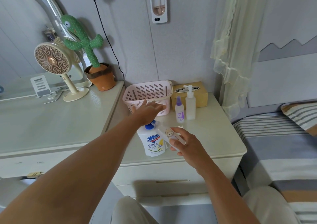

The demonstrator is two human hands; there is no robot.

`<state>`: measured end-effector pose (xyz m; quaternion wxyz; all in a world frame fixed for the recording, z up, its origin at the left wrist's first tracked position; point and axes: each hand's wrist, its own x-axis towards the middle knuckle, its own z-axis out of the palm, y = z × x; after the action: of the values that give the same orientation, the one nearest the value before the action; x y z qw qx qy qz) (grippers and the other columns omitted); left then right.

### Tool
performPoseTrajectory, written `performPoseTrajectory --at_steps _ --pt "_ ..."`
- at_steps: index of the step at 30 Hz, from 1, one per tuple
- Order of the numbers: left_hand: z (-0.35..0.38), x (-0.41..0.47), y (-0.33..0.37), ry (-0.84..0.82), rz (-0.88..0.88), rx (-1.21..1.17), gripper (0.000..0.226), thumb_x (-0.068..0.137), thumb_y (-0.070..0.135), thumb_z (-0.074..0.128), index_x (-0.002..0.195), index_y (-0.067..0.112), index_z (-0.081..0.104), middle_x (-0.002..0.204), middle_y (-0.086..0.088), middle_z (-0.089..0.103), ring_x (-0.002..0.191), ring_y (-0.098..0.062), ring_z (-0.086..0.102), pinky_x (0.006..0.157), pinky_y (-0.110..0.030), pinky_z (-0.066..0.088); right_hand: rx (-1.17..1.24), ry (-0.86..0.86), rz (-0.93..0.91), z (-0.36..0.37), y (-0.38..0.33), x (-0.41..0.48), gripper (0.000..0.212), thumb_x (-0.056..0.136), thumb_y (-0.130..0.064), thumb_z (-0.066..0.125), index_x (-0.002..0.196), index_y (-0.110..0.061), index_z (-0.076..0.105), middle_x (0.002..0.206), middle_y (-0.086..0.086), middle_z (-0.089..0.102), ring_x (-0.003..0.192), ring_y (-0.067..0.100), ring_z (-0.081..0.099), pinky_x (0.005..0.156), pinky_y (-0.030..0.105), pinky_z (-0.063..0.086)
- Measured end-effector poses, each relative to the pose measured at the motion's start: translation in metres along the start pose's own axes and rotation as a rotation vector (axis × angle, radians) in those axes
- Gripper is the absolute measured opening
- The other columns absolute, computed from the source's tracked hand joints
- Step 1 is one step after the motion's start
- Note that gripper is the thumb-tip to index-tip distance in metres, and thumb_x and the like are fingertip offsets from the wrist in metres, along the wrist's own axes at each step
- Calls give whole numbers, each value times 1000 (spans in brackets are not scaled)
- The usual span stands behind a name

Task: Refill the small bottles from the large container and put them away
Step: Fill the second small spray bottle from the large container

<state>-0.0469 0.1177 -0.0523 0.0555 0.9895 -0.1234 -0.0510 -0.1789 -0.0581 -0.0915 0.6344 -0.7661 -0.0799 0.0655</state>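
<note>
My right hand (pixel 184 143) grips a small clear bottle (pixel 167 134) with a cartoon child sticker, tilted over the nightstand. Just left of it stands the large white soap container (pixel 153 144) with a blue cap. My left hand (pixel 147 110) reaches out flat with straight fingers toward the front wall of the pink slotted basket (pixel 149 91), holding nothing. A small spray bottle (pixel 179 111) with a purple top and a taller frosted pump bottle (pixel 190 103) stand to the right of the basket.
A yellow tissue box (pixel 200 95) sits behind the two standing bottles. On the dresser to the left are a fan (pixel 53 61), a plush cactus in a pot (pixel 89 52) and a phone stand (pixel 40 86). A bed (pixel 281 146) borders the nightstand on the right.
</note>
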Motion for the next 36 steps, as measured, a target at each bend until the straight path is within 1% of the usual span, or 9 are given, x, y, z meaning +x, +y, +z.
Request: performPoseTrajectory --at_steps 3,7,10,13,16,19,24,32,36 --pt "-6 0 3 -4 5 -9 44 105 37 25 146 26 34 157 -6 24 146 -30 8 112 -56 2 -10 0 -14 -1 -2 0 35 95 -24 53 130 -27 48 114 -9 56 103 15 63 57 7 46" --pt "-15 3 -1 -1 -37 -70 55 98 58 23 141 30 43 156 -3 25 146 -29 8 108 -66 4 -31 12 -43 -3 -6 1 35 95 -26 54 129 -28 48 112 -12 56 103 13 63 62 6 48" --pt "-13 5 -1 -3 -47 -80 59 96 62 20 140 32 44 158 -2 21 146 -28 5 108 -67 1 -36 9 -43 -3 -6 2 35 95 -27 54 129 -28 48 112 -12 57 103 12 63 64 5 48" --pt "-5 7 -4 15 -53 -70 53 98 60 18 142 38 39 160 2 13 147 -27 -4 107 -67 -5 -41 17 -32 -3 -3 3 35 95 -25 54 130 -28 48 112 -10 58 102 12 63 61 5 46" --pt "2 6 -5 14 -60 -68 49 100 56 18 143 41 36 160 1 13 147 -28 -5 107 -67 -6 -58 20 -18 -3 -1 4 36 95 -25 53 131 -27 48 118 -6 58 104 14 62 61 5 45" --pt "-4 8 -1 -6 -26 -42 46 102 48 23 145 36 34 159 -2 14 146 -30 -5 108 -66 -6 -46 12 -21 -4 -2 4 36 95 -27 53 131 -26 48 119 -6 58 105 14 62 61 6 46" --pt "-17 10 -1 -16 -79 -73 59 93 66 21 144 38 36 159 2 15 147 -27 -2 107 -71 -7 -20 6 -33 -6 -6 6 34 95 -27 54 129 -28 48 115 -11 55 104 15 63 59 8 49" --pt "1 8 -5 12 -50 -15 47 101 52 17 143 42 33 160 0 11 146 -28 -9 105 -67 -11 -49 4 4 -4 -2 9 37 95 -24 53 131 -26 47 116 -8 54 106 15 62 59 6 48" --pt "-6 8 -3 29 -51 -23 47 100 54 18 141 42 38 160 -1 14 147 -28 -7 105 -69 -10 -22 7 -2 -3 -4 8 35 96 -25 53 130 -25 48 119 -5 57 105 16 62 58 6 47"
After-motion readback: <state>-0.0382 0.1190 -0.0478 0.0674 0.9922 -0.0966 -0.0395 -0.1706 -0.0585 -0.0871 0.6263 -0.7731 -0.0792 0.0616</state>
